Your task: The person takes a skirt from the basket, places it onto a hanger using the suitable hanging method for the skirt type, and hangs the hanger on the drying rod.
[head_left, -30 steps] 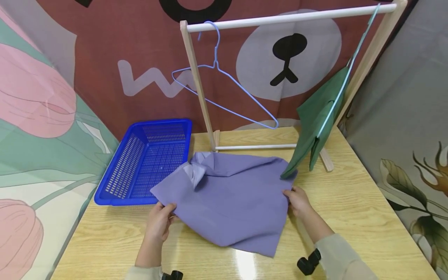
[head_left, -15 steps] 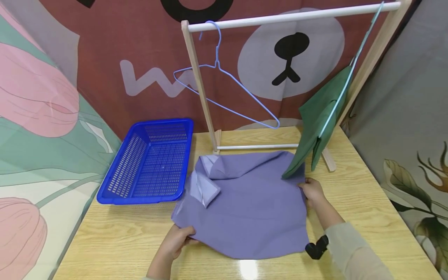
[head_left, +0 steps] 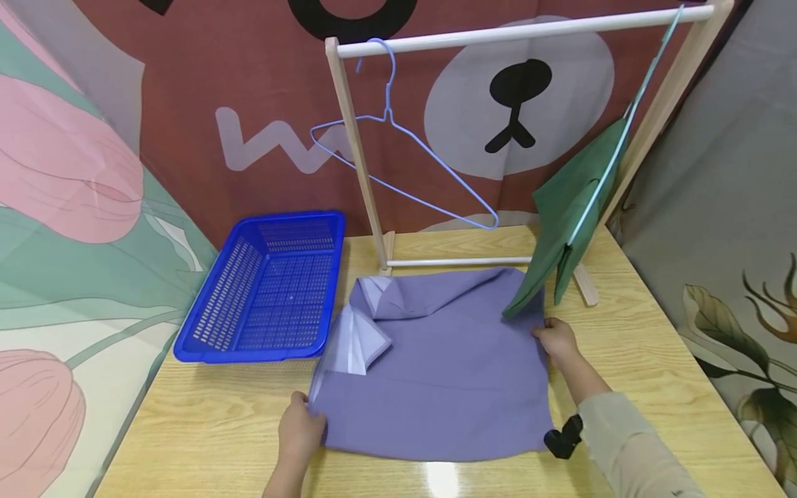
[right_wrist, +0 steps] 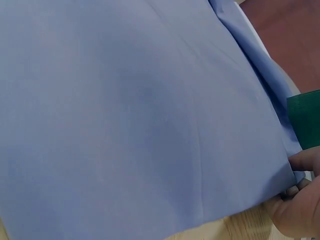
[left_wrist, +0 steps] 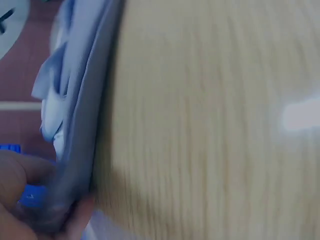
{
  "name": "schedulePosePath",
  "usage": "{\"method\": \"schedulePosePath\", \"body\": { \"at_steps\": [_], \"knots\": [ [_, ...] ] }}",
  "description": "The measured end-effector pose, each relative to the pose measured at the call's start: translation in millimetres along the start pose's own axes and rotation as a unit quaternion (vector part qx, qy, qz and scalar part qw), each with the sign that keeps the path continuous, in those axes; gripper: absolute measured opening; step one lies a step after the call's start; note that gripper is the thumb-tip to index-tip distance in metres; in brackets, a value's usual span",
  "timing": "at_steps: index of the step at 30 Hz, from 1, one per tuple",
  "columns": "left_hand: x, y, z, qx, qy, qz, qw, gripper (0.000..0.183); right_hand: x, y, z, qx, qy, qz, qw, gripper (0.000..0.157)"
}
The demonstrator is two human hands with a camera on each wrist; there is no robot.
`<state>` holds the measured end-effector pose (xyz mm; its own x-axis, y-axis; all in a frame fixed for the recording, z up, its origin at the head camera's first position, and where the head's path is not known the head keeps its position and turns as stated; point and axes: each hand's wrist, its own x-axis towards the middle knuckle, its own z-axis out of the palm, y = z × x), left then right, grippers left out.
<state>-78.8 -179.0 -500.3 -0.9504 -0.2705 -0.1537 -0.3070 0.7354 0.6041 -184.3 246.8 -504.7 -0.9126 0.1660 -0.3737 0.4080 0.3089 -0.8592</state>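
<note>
Cloth (head_left: 448,387), purple, spread across the middle of the bench (head_left: 205,429), in front of the rack (head_left: 529,31) and just beside the basket (head_left: 283,304), near edge drawn fairly straight. Left hand (head_left: 300,427) at the lower left side, fingers pinching the cloth's edge, somewhat blurred in the left wrist view. Right hand (head_left: 558,342) higher up on the opposite side, thumb and fingers pinching the edge there, shown more clearly in the right wrist view. Held from both sides, apparently to pull the cloth flat and keep the near half smooth. Far half less tidy: a loose fold along the back and a pale flap (head_left: 367,346) turned up at the left, perhaps beyond the pull of either grip. Green cloth (head_left: 563,214) hung at the rack's right end, low tip overlapping the purple cloth in the head view, near the right hand; cannot tell whether touching. Blue hanger (head_left: 429,204) hooked over the rack toward the left, well above the bench. Basket set off to the left, probably to leave room for spreading wide.
</note>
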Motion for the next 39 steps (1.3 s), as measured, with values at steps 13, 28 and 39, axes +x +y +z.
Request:
{"method": "schedulePosePath", "body": {
  "at_steps": [13, 28, 39],
  "knots": [
    [46.8, 49.4, 17.4, 0.142, 0.051, 0.288, 0.9455, 0.041, 1.1, -0.5, 2.2, -0.019, -0.004, -0.009, 1.000, 0.056],
    [132.3, 95.8, 49.1, 0.073, -0.039, 0.329, 0.9407, 0.053, 2.1, 0.8, -0.9, -0.023, -0.039, 0.000, 0.999, 0.059],
    [258.4, 16.8, 160.0, -0.057, -0.034, 0.255, 0.9646, 0.023, 1.9, -0.6, -4.3, -0.031, -0.044, -0.021, 0.998, 0.058]
  ]
}}
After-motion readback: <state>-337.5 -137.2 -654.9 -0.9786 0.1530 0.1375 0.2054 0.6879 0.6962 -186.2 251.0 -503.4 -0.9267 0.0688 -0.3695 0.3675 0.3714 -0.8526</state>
